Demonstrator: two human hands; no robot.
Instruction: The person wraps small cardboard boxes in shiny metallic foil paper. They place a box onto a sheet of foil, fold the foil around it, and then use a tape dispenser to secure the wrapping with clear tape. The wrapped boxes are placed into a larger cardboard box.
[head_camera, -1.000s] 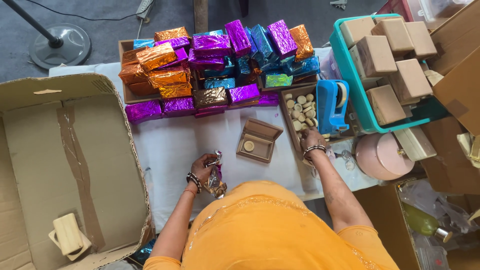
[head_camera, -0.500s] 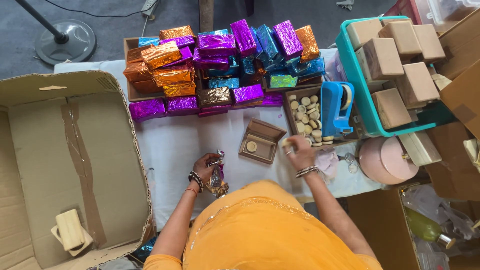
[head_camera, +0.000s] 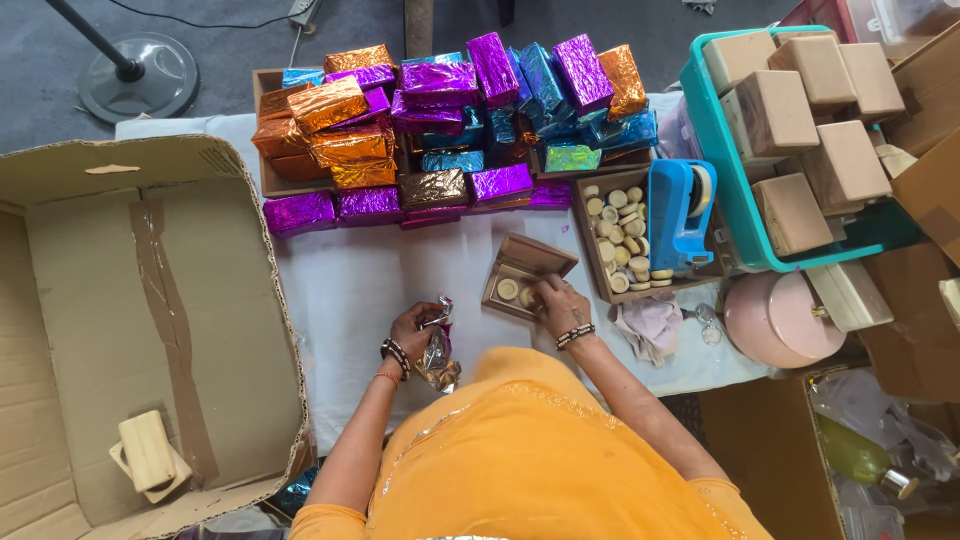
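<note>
My right hand (head_camera: 560, 298) rests fingers-down in the small open wooden box (head_camera: 522, 280), touching a pale round disc (head_camera: 527, 296) in its nearer compartment; whether the fingers are pinched on it I cannot tell. A second disc (head_camera: 508, 289) lies just beside it, to the left. The box is brown, shallow and rectangular, its lid tilted back on the far side, and it sits on the white worktop (head_camera: 340, 290) just in front of me.

My left hand (head_camera: 415, 335) is closed around a crumpled silver foil wrapper (head_camera: 438, 352), held near my body, well apart from the box.

Far across the worktop is a heap of foil-wrapped packets (head_camera: 440, 120): orange on the left, purple and blue in the middle and right, one bronze among the near row. To the right of the box a wooden tray (head_camera: 600, 262) holds many more discs and a blue tape dispenser (head_camera: 682, 212). Further right a teal crate (head_camera: 715, 150) carries plain brown boxes. On the left lies a big open cardboard carton (head_camera: 80, 320).
</note>
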